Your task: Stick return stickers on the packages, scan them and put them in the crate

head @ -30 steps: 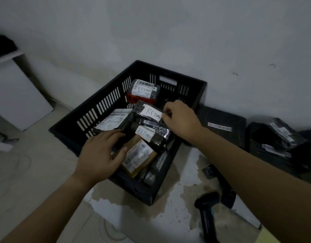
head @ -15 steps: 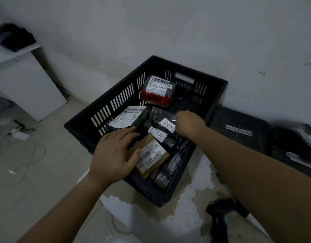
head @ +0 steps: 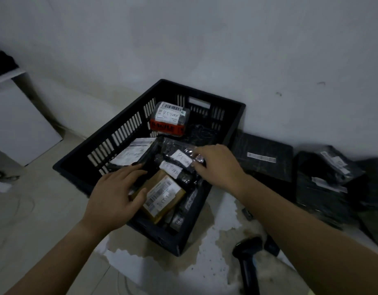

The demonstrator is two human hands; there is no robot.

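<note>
A black slatted crate [head: 205, 92] stands on the floor by the wall and holds several packages marked RETURN. My right hand [head: 217, 165] pinches the right end of a black plastic package [head: 181, 158] that lies on top of the pile with a white RETURN sticker. A second stickered black package [head: 171, 170] lies just under it. My left hand [head: 115, 194] rests flat, fingers straight, on the packages at the crate's near left, thumb against a brown box [head: 162, 194]. A red-and-white package [head: 170, 119] sits at the back, and a white-labelled one [head: 132, 153] lies along the left wall.
Black packages lie on the floor right of the crate: a flat one [head: 262, 158] and a crumpled heap [head: 328, 173]. A black handheld scanner [head: 247, 258] stands at the lower right. A white board [head: 19, 128] leans at the far left.
My right hand has lowered the black package from above the pile down onto it. My left hand stays on the packages at the near left. The view has shifted slightly.
</note>
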